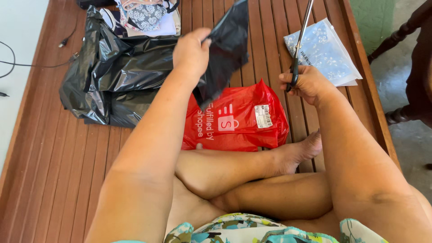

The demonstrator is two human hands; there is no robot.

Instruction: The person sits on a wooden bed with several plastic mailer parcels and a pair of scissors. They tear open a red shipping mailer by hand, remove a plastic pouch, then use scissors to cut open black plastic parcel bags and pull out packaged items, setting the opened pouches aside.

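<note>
Black thin plastic mailer bag hangs pinched in the left hand above the red plastic parcel on the slatted wooden floor. Right hand grips long steel scissors, blades up; limp film could slip, and blades might nick fingers or bare legs.

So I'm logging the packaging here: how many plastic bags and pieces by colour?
Black: 2, the piece in the left hand and the big heap
Red: 1, the mailer
Clear with white print: 1, the pouch beyond the right hand, which holds scissors
Total: 4
</note>
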